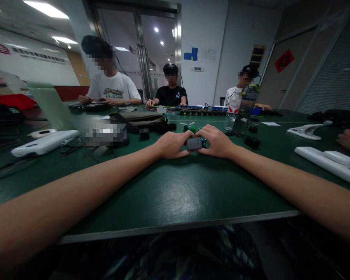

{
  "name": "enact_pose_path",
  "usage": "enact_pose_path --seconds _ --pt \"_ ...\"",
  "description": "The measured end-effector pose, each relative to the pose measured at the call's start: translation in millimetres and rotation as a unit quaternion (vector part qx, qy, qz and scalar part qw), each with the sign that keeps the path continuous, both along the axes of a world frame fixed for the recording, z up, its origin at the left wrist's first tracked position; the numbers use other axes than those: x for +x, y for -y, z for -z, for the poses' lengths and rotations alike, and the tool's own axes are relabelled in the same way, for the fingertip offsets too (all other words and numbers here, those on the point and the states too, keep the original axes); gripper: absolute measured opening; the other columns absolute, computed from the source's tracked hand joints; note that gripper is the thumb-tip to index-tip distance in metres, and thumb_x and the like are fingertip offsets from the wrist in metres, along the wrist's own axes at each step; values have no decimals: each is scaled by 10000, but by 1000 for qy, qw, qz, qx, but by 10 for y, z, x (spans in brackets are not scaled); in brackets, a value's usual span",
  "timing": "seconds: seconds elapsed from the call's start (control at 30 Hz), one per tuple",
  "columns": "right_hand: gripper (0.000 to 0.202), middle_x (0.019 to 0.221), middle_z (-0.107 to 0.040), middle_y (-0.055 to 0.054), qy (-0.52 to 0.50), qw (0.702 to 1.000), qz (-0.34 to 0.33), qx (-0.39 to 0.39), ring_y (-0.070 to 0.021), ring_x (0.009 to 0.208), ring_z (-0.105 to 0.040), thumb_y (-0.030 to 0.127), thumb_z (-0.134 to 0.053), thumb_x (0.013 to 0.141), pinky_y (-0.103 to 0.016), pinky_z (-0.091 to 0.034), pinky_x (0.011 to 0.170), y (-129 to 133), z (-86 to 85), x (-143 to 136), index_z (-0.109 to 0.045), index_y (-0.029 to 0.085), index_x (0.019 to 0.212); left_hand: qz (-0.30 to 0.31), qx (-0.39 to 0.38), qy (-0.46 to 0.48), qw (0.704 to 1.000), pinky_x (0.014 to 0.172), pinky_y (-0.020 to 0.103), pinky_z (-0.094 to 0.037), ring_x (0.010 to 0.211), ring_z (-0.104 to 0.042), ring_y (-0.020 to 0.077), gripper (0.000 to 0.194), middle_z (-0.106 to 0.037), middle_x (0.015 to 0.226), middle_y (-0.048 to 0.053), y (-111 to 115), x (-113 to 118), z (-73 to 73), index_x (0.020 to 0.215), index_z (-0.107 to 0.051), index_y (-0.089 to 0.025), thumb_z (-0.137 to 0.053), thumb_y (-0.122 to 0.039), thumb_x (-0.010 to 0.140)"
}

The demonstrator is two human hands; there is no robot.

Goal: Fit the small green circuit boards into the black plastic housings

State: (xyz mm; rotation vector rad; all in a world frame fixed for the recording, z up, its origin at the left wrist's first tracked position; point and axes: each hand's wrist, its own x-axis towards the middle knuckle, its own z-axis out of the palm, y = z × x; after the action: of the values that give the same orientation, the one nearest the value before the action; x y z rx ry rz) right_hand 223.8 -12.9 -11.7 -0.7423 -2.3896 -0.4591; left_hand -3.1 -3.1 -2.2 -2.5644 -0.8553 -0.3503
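Green table (177, 194) steals the show

Deep green right across, pale grey edge (175, 230)! Grey on the block (194, 143), white with a multicoloured print on one shirt (128, 87), black with a white motif on another shirt (165, 93), and there, bright red diamond (284, 60), black marking across it

1. Pretty dim room overall, tbh. Light comes from white ceiling panels (46, 9) at far left, with small bright spots in the glass door (160, 50).
2. Soft, pale glare sits mid-table on the green tabletop (177, 194); under its near edge it's nearly black.
3. Wide-angle stretch is obvious: the forearms (84, 186) balloon toward the near corners and the door at far right (297, 70) leans.
4. The grey block (194, 143) looks kinda soft, fine detail's mushy.
5. Blocky pixelation covers the far faces, plus a patch on the left.
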Motion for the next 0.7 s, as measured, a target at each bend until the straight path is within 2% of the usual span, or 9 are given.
enact_pose_path --seconds 0.27,0.7 --pt "297 952 -655 -112 3 1000 -3 9 -258 899 -554 389 -684 824 -397 -453 825 -8 3 2 -628 165 1011 -19 0 -2 1000 570 282 -438 766 -720 258 487 -739 912 96 31 24 -23 1197 -506 -160 -486 -540 894" --pt "284 935 -673 -112 4 1000 -25 5 -263 903 -569 286 -648 806 -420 -476 834 13 -11 -11 -647 148 1054 4 -33 96 995 652 306 -487 800 -704 247 432 -719 944 72 -6 -3 31 1144 -528 -176 -580 -421 792"
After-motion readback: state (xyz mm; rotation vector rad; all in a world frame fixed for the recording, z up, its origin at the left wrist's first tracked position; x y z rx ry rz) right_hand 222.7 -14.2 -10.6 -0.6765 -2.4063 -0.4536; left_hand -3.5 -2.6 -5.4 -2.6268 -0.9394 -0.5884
